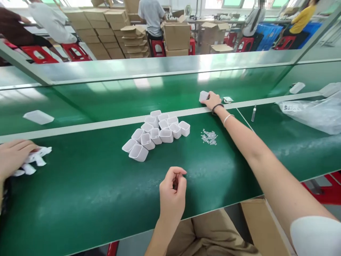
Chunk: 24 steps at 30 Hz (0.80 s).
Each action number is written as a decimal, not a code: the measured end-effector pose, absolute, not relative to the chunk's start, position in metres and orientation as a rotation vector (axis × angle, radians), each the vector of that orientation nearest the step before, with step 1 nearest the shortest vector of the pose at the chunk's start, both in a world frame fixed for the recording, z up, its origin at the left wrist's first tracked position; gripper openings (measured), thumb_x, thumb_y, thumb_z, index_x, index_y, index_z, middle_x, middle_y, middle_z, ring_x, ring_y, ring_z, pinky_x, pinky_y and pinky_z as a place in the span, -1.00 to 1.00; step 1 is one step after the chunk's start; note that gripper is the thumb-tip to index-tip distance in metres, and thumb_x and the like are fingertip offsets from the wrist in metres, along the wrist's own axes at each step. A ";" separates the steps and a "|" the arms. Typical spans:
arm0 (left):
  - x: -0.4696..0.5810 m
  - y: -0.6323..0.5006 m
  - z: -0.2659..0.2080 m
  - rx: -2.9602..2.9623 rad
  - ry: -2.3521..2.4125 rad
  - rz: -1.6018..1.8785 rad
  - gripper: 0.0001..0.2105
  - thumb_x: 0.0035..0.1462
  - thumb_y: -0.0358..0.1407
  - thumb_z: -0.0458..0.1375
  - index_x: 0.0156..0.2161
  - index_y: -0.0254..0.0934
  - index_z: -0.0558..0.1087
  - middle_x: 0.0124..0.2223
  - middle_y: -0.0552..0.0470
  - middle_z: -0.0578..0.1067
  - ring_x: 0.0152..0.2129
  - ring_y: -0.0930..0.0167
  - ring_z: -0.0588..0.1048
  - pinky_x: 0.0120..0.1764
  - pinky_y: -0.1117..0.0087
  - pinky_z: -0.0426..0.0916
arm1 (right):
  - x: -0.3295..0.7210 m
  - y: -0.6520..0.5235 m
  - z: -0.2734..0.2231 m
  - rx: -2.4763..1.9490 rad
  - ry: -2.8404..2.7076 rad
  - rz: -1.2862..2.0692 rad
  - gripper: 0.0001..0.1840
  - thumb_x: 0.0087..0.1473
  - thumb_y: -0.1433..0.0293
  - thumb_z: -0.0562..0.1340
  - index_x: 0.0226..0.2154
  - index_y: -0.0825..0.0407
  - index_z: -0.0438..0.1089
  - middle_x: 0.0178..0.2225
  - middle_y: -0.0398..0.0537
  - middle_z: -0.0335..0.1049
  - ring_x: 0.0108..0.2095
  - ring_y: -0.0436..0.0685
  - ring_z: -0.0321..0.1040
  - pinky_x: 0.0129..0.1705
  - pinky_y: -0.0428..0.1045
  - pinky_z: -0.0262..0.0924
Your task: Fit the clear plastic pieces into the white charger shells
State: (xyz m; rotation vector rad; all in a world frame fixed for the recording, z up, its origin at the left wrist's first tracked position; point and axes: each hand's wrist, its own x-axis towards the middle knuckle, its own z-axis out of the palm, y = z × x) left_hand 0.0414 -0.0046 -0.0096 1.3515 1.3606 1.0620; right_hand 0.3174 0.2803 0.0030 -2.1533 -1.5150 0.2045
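Note:
My right hand (212, 100), arm stretched forward, grips a small white square plastic cup (204, 96) on the far strip of the green surface, beyond the pale dividing rail. My left hand (173, 188) is held over the near edge with its fingers curled in. Whatever it may hold is hidden. Between and ahead of my hands stands a cluster of several white square cups (166, 135), mostly upright with open tops. One at the near end (139, 152) tilts. To their right lies a small pile of tiny clear pieces (209, 137).
At the left, another person's hand (17, 154) rests on white pieces (37, 156). White cups lie on the far strip at left (38, 117) and right (297, 87). A plastic bag (314, 112) and a slim tube (254, 113) are at right. An open carton (262, 224) stands below the edge.

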 end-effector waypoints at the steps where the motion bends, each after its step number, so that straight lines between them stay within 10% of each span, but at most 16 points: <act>1: 0.041 -0.004 -0.011 1.361 1.362 1.077 -0.96 0.12 -0.35 0.07 -0.34 -0.23 0.36 -0.56 0.19 0.21 -0.65 0.51 0.18 -0.57 0.49 0.07 | 0.315 0.280 0.002 -2.169 -1.504 0.189 -0.50 -0.02 0.32 0.38 -0.07 0.20 0.30 0.04 0.31 0.37 0.12 0.42 0.19 0.14 0.29 0.11; 5: 0.044 -0.005 -0.008 1.392 1.370 1.080 -0.97 0.06 -0.38 0.09 -0.38 -0.22 0.30 -0.58 0.21 0.17 -0.66 0.52 0.15 -0.58 0.50 0.06 | 0.302 0.259 0.018 -2.017 -1.593 0.034 -0.53 0.08 0.35 0.30 0.01 0.18 0.26 0.16 0.26 0.25 0.22 0.36 0.06 0.24 0.27 0.00; 10: 0.048 -0.005 -0.003 1.334 1.398 1.103 -0.94 0.02 -0.40 0.10 -0.37 -0.21 0.30 -0.57 0.21 0.18 -0.65 0.52 0.16 -0.58 0.51 0.07 | 0.279 0.197 0.047 -1.305 -2.111 0.507 -0.72 0.15 0.31 0.22 -0.09 0.08 0.33 -0.02 0.07 0.41 -0.08 0.15 0.36 -0.07 0.06 0.33; 15: 0.047 -0.003 -0.007 1.409 1.337 1.107 -0.92 0.04 -0.42 0.10 -0.34 -0.22 0.30 -0.57 0.22 0.21 -0.65 0.53 0.18 -0.58 0.52 0.09 | 0.248 0.152 0.036 -1.255 -2.355 0.539 -0.30 0.02 0.16 0.37 0.16 0.02 0.23 0.16 0.14 0.30 -0.01 0.26 0.37 -0.06 0.11 0.33; 20: 0.047 -0.006 -0.009 1.407 1.348 1.144 -0.93 0.16 -0.43 0.05 -0.29 -0.21 0.28 -0.55 0.21 0.21 -0.63 0.52 0.21 -0.55 0.52 0.14 | 0.234 0.142 0.031 -1.463 -2.273 0.315 -0.60 0.11 0.38 0.24 0.03 0.09 0.33 -0.27 0.02 0.49 -0.31 0.17 0.42 -0.19 0.05 0.26; 24: 0.049 -0.005 -0.011 1.516 1.346 1.371 -0.58 0.14 -0.36 0.19 0.08 -0.18 0.19 -0.07 -0.05 0.42 -0.23 0.41 0.44 -0.19 0.37 0.37 | 0.236 0.107 0.047 -1.264 -2.012 0.714 -0.57 0.02 0.34 0.33 -0.06 0.03 0.25 -0.34 -0.11 0.45 -0.42 0.05 0.36 -0.34 -0.05 0.26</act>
